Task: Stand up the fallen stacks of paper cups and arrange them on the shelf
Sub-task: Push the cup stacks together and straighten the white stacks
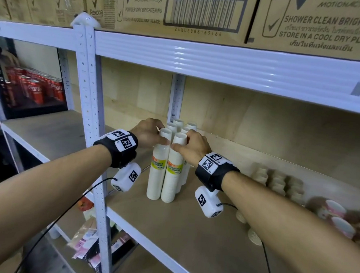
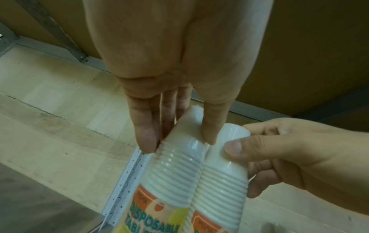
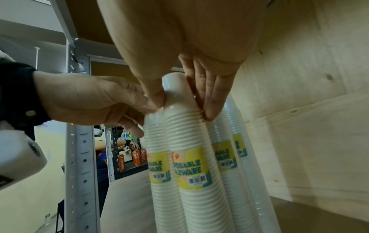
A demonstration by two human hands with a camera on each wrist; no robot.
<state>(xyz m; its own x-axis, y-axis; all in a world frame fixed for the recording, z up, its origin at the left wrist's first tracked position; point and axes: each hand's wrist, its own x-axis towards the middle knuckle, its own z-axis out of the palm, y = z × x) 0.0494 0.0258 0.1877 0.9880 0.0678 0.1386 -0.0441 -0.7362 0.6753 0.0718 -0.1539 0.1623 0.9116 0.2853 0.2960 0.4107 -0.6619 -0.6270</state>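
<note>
Several white paper cup stacks with yellow labels stand upright in a tight cluster on the shelf board (image 1: 190,232), near the left post. My left hand (image 1: 154,134) pinches the top of the front-left stack (image 1: 157,177) between thumb and fingers; the left wrist view shows this left hand (image 2: 178,144) on that stack (image 2: 173,173). My right hand (image 1: 182,145) grips the top of the front-right stack (image 1: 172,182). In the right wrist view the right hand (image 3: 184,107) has its thumb and fingers curled round the same stack (image 3: 191,141). Both stacks touch side by side.
Brownish ribbed cup stacks (image 1: 277,182) lie on the shelf to the right, with patterned cups (image 1: 338,217) beyond them. The upright post (image 1: 92,110) stands just left of the cluster and the upper shelf beam (image 1: 221,63) runs overhead. Red cola cans (image 1: 36,87) sit on the neighbouring rack.
</note>
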